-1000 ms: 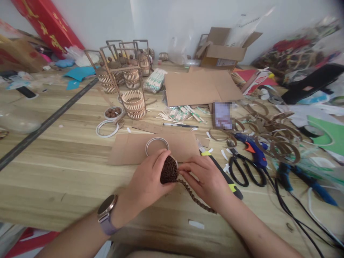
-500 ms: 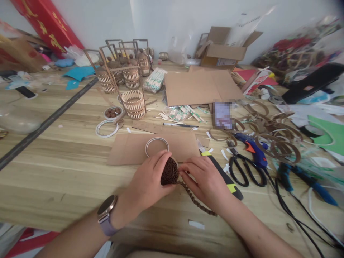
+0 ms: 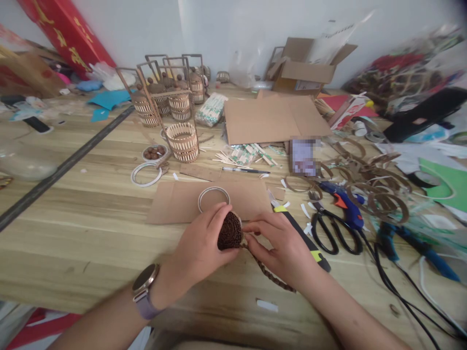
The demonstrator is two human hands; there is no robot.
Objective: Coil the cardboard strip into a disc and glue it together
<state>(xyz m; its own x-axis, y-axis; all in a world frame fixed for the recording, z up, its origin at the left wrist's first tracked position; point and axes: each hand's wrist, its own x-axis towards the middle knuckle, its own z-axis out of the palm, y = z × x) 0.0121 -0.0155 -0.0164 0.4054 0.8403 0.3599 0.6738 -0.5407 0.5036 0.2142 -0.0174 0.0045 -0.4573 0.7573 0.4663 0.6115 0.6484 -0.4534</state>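
A: Where was the coil?

B: Dark brown corrugated coil [image 3: 229, 232] sat between the hands, spiral face toward the camera. Left hand [image 3: 199, 243] was clamped on it: fingers over the far left side, thumb along the near edge.

A: Right hand?

B: Right hand [image 3: 280, 243] was at the coil's right edge, thumb and index tips close together. Couldn't tell whether they pinched anything; too small to read.

A: Loose end?

B: Loose strip [image 3: 272, 276] came off the coil's lower right, passed on the near side of the right hand and ended close to that wrist.

A: Surroundings?

B: Cardboard sheet [image 3: 175, 199] lay flat on the worktop [image 3: 109, 262], just beyond the left hand. White ring [image 3: 214, 188] lay on it, right behind the fingers. Utility knife [image 3: 302, 232] was just right of the right hand, partly covered by it. Next out: black-handled scissors [image 3: 326, 212], then blue glue gun [image 3: 345, 204].

A: Near side?

B: White paper scrap [image 3: 267, 305], below the strip. Watch [image 3: 145, 281] on the left wrist, purple band.
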